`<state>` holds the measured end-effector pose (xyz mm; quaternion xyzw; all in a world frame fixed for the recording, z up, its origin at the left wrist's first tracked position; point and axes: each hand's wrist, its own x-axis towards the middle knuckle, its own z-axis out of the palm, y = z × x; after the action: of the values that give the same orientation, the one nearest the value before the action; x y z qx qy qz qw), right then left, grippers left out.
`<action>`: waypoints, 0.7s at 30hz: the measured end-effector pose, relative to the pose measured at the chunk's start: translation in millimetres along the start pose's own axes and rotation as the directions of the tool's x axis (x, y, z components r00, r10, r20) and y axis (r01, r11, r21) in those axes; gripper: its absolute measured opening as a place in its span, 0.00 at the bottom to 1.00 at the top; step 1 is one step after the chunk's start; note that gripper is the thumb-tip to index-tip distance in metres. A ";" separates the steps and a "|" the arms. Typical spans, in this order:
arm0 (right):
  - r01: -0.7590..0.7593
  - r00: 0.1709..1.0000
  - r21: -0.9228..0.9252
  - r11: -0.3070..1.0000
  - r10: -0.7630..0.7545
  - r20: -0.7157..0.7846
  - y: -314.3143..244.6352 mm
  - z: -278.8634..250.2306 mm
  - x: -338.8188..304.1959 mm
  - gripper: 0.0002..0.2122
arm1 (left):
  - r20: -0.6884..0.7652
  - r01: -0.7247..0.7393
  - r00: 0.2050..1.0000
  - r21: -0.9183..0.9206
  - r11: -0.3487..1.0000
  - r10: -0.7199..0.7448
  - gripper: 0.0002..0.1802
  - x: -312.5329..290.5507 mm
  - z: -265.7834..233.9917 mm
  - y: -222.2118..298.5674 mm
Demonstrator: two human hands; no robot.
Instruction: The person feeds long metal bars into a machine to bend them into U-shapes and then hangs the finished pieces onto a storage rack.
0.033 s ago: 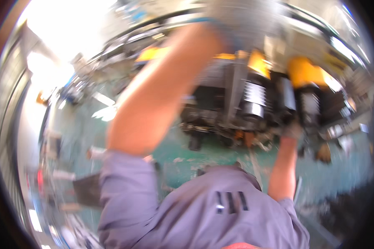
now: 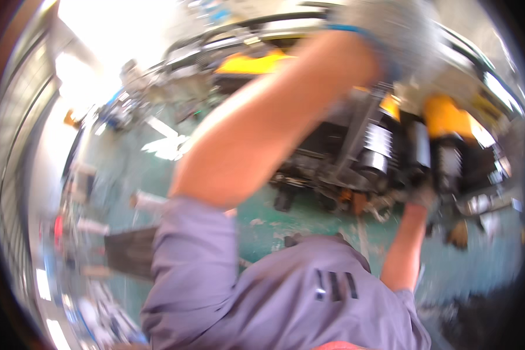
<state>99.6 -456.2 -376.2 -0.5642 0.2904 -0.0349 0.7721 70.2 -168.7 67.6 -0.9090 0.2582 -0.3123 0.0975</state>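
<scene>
My left hand (image 2: 398, 36), in a pale grey glove with a blue cuff, reaches across the upper part of the machine. Motion smears it, so its fingers and anything in them cannot be made out. Lower down on the right, my right hand (image 2: 421, 193) wears a dark-looking glove. It is up against the underside of the machine, by a black cylinder (image 2: 417, 146); its fingers are hidden there. Around the hands are a ribbed silver-black cylinder (image 2: 377, 153), an orange-yellow rounded housing (image 2: 446, 116) and a grey metal bar (image 2: 356, 137).
A yellow panel (image 2: 251, 63) lies beyond my left forearm. White sheets (image 2: 168, 143) rest on the green floor (image 2: 262, 224). On the left stand a dark slab-like piece (image 2: 131, 254) and a metal shutter (image 2: 17, 146). A brown brush-like object (image 2: 458, 234) is at lower right.
My left hand has moved to the right over the machine. The whole scene has shifted slightly right and down in view. My right hand stays by the same cylinder.
</scene>
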 end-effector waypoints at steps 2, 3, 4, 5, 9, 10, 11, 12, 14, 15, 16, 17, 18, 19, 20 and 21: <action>0.709 0.700 -0.370 0.600 -0.664 0.265 47.1 -34.5 93.3 0.14 | 0.027 -0.057 0.998 0.006 0.998 0.057 0.08 27.1 -15.1 19.8; 0.644 0.765 -0.339 0.686 -0.571 0.298 39.1 -18.5 85.7 0.14 | 0.063 -0.020 0.998 0.043 0.999 0.018 0.08 20.1 -12.0 18.9; 0.564 0.819 -0.317 0.762 -0.467 0.334 24.9 -3.7 74.9 0.14 | 0.098 0.024 0.995 0.097 0.995 -0.034 0.08 12.2 -14.6 16.7; 0.557 0.828 -0.349 0.753 -0.471 0.305 17.0 -2.4 67.2 0.15 | 0.066 -0.014 0.998 0.117 0.993 0.006 0.08 13.2 -8.4 11.2; 0.635 0.721 -0.648 0.421 -0.625 0.300 -0.2 4.0 31.0 0.23 | 0.129 -0.050 0.991 0.107 0.993 0.036 0.08 13.8 -26.1 8.1; 0.584 0.715 -0.772 0.250 -0.608 0.344 -5.8 4.6 23.1 0.24 | 0.126 -0.022 0.992 0.094 0.995 0.010 0.09 20.8 -20.9 9.5; 0.514 0.714 -0.856 0.062 -0.584 0.386 -11.8 7.4 14.8 0.26 | 0.132 -0.014 0.991 0.094 0.995 0.001 0.09 25.0 -17.0 7.1; 0.509 0.857 -0.522 0.685 -0.461 0.231 -24.4 16.3 2.7 0.26 | 0.136 -0.011 0.991 0.092 0.996 -0.002 0.10 27.3 -21.7 7.8; 0.435 0.898 -0.312 0.844 -0.380 0.223 -18.3 12.9 16.9 0.27 | 0.167 -0.029 0.986 0.117 0.993 0.009 0.11 29.6 -31.6 7.4; 0.372 0.920 -0.225 0.901 -0.325 0.219 -18.3 10.6 17.1 0.26 | 0.193 -0.053 0.981 0.139 0.989 0.025 0.11 29.2 -36.2 9.3; 0.302 0.939 -0.135 0.944 -0.269 0.216 -18.3 8.7 17.4 0.26 | 0.146 -0.036 0.989 0.160 0.986 0.013 0.12 31.5 -36.4 10.3; 0.290 0.939 -0.107 0.951 -0.261 0.223 -16.3 11.4 18.3 0.25 | 0.157 0.000 0.987 0.183 0.983 -0.029 0.13 33.1 -37.5 8.6; 0.321 0.933 -0.119 0.940 -0.292 0.210 -15.1 15.8 17.3 0.24 | 0.167 0.025 0.984 0.193 0.981 -0.058 0.14 38.2 -35.4 7.7; 0.371 0.920 -0.152 0.916 -0.340 0.195 -13.7 18.1 15.9 0.23 | 0.105 0.086 0.989 0.157 0.984 -0.103 0.14 46.3 -21.9 4.2; 0.434 0.898 -0.204 0.878 -0.401 0.182 -11.3 23.0 11.9 0.23 | 0.044 0.151 0.987 0.121 0.981 -0.157 0.14 51.0 -9.8 -1.6; 0.491 0.867 -0.307 0.815 -0.490 0.087 -15.6 9.2 16.2 0.22 | -0.097 0.075 0.993 0.094 0.993 -0.066 0.12 71.4 13.3 10.9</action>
<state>121.8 -460.2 -367.2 -0.7372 0.1356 -0.1841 0.6358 121.9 -215.6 90.4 -0.8961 0.2146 -0.3700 0.1186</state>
